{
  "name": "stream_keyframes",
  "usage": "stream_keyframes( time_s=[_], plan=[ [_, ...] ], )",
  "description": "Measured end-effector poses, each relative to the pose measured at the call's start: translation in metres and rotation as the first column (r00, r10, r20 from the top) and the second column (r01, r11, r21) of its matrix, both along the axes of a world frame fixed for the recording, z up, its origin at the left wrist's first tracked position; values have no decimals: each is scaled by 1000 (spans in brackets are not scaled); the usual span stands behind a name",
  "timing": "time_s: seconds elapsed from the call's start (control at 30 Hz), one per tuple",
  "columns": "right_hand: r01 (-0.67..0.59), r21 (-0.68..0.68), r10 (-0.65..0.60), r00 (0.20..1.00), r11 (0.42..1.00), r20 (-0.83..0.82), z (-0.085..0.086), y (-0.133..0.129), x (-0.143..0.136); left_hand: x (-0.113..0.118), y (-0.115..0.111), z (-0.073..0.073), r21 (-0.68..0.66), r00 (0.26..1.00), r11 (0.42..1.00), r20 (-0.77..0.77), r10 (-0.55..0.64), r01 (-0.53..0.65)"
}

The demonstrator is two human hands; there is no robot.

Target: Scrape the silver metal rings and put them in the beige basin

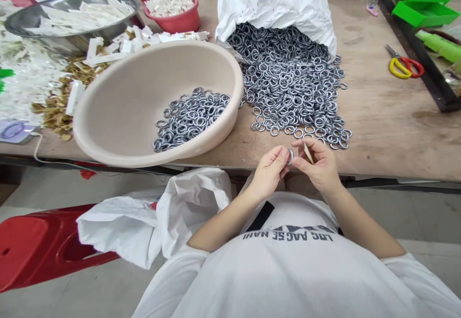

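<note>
Just in front of the table edge, my left hand (272,166) pinches one grey ring (290,157) between thumb and fingers. My right hand (320,164) is closed on a thin, pointed, brownish tool (308,153), whose exact kind I cannot make out. Its thumb reaches to the ring, and the two hands almost meet there. Beyond them spreads a heap of grey rings (291,82), spilling from the mouth of a white sack (275,1). To the left, a large beige basin (115,102) holds more rings (194,118), gathered at its near right side.
Scissors (405,66) with red and yellow handles lie at the right, near green trays (423,13). A steel bowl (79,32) and a red bowl (176,20) hold white pieces at the back left. White sacking (122,226) and a red stool (32,246) are below the table.
</note>
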State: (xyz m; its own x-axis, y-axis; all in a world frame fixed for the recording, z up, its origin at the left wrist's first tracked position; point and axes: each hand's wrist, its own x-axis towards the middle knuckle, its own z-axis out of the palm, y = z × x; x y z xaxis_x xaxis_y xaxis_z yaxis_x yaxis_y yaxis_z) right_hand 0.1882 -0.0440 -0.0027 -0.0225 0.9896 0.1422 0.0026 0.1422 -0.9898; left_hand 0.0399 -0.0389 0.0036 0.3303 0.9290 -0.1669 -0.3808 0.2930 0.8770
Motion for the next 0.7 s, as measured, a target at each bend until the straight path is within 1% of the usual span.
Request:
stream_keyframes(
  time_s=[0.07, 0.1, 0.13, 0.23, 0.3, 0.37, 0.47, 0.53, 0.7],
  plan=[
    [-71, 1, 71, 997, 997, 8, 2, 4, 2, 0, -2, 0, -24, 1000, 999, 6, -27, 28],
    [-79, -4, 79, 997, 997, 4, 3, 5, 2, 1, -2, 0, -30, 999, 999, 11, -39, 39],
    [-57, -8, 57, 998, 998, -2, 3, 7, 2, 2, -2, 0, -33, 999, 998, 16, -49, 50],
    [76, 7, -76, 997, 997, 34, 3, 7, 2, 3, -1, 1, -34, 998, 998, 27, -58, 59],
    [92, 65, -99, 988, 994, 115, 4, 2, 4, 3, -1, 2, -42, 998, 998, 40, -45, 47],
    [20, 163, -60, 967, 986, 246, 7, -4, 5, 3, -1, 3, -57, 998, 998, 55, -25, 28],
    [-102, 293, -36, 902, 951, 431, 12, -12, 7, 3, -1, 4, -81, 998, 997, 67, 13, -7],
    [-130, 321, -46, 872, 938, 487, 14, -15, 6, 4, -2, 4, -96, 998, 995, 64, 26, -20],
    [-129, 318, -65, 843, 939, 534, 15, -16, 4, 4, -3, 2, -103, 998, 995, 50, 22, -17]
  ],
)
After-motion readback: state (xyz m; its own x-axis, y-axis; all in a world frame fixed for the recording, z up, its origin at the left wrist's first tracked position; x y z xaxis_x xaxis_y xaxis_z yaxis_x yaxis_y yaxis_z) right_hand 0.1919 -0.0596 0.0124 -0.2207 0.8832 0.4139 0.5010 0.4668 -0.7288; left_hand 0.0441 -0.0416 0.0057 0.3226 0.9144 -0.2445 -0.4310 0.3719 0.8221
